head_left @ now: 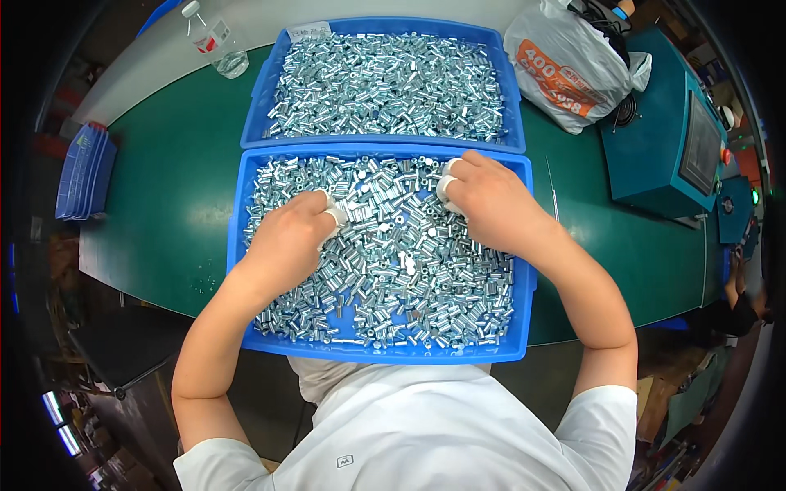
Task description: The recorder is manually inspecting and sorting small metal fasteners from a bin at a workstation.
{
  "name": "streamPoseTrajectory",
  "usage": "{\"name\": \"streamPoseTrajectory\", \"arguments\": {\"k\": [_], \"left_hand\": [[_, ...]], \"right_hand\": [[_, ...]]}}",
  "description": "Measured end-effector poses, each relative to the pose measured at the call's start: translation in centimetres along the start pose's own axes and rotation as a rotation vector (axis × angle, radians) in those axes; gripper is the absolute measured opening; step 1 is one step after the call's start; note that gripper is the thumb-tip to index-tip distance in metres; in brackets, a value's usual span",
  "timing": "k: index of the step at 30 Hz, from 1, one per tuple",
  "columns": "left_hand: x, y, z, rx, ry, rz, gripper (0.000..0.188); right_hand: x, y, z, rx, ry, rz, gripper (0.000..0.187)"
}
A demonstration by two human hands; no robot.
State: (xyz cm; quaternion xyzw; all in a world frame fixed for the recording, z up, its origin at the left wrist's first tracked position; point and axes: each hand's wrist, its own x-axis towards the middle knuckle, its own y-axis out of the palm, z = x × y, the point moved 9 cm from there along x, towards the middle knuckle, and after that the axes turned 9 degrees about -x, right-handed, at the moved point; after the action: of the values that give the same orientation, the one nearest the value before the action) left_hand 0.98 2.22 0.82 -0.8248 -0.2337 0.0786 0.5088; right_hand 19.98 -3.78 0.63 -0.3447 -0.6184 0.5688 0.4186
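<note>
Silvery sleeves [385, 270] under left hand [286, 237] and right hand [487, 196], palms down.

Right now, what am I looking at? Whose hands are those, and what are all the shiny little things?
This picture comes from a camera worn on a person's head, looking down, so you see their own two arms reaching up from the bottom. The lens is very wide, which makes straight edges look bent.

The left hand and the right hand both rest in the near blue tray, which is full of small shiny metal tubes. Some fingertips wear white covers. The hands lie on the pile, fingers among the tubes; I cannot tell if they grip any.

Behind it sits a second blue tray with more of the same tubes. Both stand on a green table. There is also a clear water bottle, a white plastic bag, a stack of blue trays and a teal machine.
</note>
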Motion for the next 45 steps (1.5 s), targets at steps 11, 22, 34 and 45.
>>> {"name": "streamPoseTrajectory", "arguments": {"k": [11,22,34,45], "left_hand": [[-0.1,-1.3,0.1,-0.215,-0.082,-0.003,0.021],[1.5,0.5,-0.2,-0.266,-0.094,-0.114,0.018],[2.4,1.0,-1.3,0.057,-0.156,0.137,0.016],[1.3,2.9,-4.2,-1.35,-0.484,-0.069,0.02]], "right_hand": [[-1.0,-1.5,1.7,0.704,0.144,-0.264,0.016],[-1.4,-0.5,0.7,0.84,0.227,-0.296,0.013],[-1.9,0.9,0.1,1.097,0.361,-0.214,0.016],[-3.2,1.7,3.3,1.8,0.616,0.06,0.016]]}}
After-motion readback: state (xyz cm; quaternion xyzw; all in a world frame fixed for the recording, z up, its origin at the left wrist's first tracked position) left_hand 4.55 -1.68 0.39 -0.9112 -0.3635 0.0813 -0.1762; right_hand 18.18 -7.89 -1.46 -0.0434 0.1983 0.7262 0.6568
